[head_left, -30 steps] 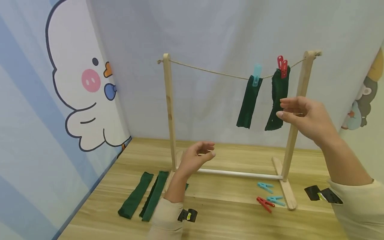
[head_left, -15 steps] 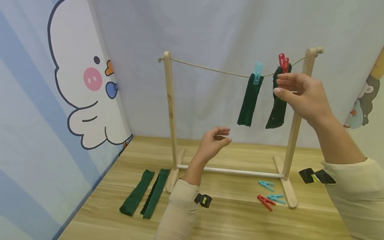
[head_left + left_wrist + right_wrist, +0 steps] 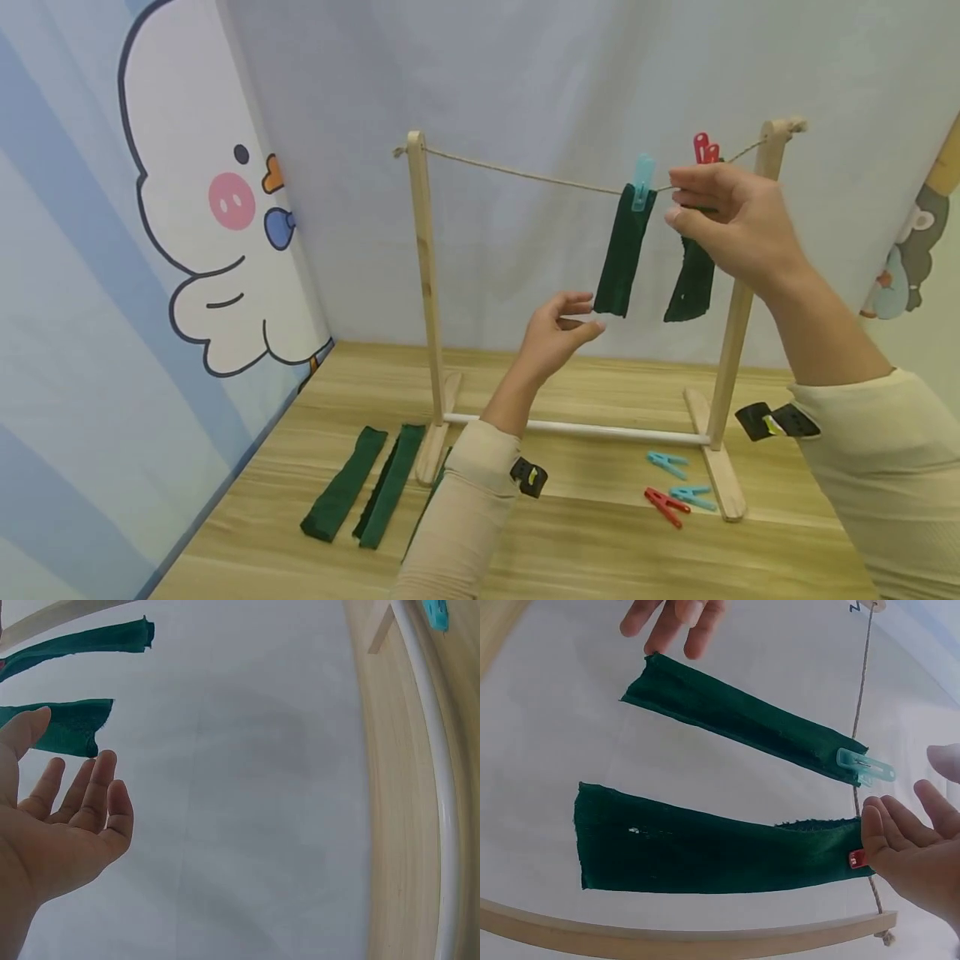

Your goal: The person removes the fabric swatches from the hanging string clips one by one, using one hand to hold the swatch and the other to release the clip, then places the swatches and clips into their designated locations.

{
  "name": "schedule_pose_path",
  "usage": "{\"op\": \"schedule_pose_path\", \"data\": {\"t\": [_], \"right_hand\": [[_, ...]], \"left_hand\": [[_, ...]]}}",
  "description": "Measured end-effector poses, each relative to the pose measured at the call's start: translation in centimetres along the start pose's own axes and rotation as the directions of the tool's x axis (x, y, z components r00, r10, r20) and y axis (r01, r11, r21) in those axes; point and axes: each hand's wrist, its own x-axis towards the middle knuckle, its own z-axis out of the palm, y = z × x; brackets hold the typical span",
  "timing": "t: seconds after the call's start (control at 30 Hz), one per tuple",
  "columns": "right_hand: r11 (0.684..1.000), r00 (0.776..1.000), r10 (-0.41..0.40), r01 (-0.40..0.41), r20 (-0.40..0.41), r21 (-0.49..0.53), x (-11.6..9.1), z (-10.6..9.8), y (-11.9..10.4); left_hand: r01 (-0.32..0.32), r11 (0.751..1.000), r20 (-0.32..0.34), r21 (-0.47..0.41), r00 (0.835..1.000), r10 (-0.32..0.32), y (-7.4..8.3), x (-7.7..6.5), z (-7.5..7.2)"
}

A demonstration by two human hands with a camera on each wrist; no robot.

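Note:
Two dark green cloth strips hang from a rope (image 3: 525, 175) strung between wooden posts. A blue clothespin (image 3: 642, 179) clips the left strip (image 3: 622, 258); a red clothespin (image 3: 857, 859) clips the right strip (image 3: 675, 847). My left hand (image 3: 555, 337) is at the left strip's lower end, thumb and fingers apart, fingertips right at the hem. In front of the right strip's upper part, my right hand (image 3: 738, 221) reaches toward the blue clothespin with loosely bent fingers and nothing in its grasp. It partly hides the red clothespin in the head view.
On the wooden table (image 3: 570, 533) lie two blue clothespins (image 3: 667, 463) and a red one (image 3: 666, 506), by the rack's right foot (image 3: 723, 487). Green strips (image 3: 345, 483) lie at the left, one partly behind my left sleeve. A white rod (image 3: 615, 432) joins the rack's feet.
My left hand has moved up and right to the left strip's bottom. My right hand has risen and shifted left, toward the blue clothespin. Both hanging strips stay where they were.

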Motion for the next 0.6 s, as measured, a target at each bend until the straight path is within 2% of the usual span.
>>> {"op": "schedule_pose_path", "data": {"t": [0.27, 0.4, 0.6], "right_hand": [[0.999, 0.997, 0.045, -0.044, 0.059, -0.015, 1.1, 0.4, -0.4], [0.997, 0.993, 0.073, -0.072, 0.098, -0.016, 1.7, 0.6, -0.5], [0.994, 0.984, 0.111, -0.111, 0.137, -0.013, 2.5, 1.1, -0.3]], "left_hand": [[0.052, 0.998, 0.032, -0.037, 0.998, -0.051, 0.7, 1.0, 0.9], [0.063, 0.995, 0.021, -0.072, 0.998, -0.062, 0.7, 1.3, 1.3], [0.01, 0.99, 0.0, -0.142, 1.0, -0.011, 0.7, 1.3, 1.5]]}}
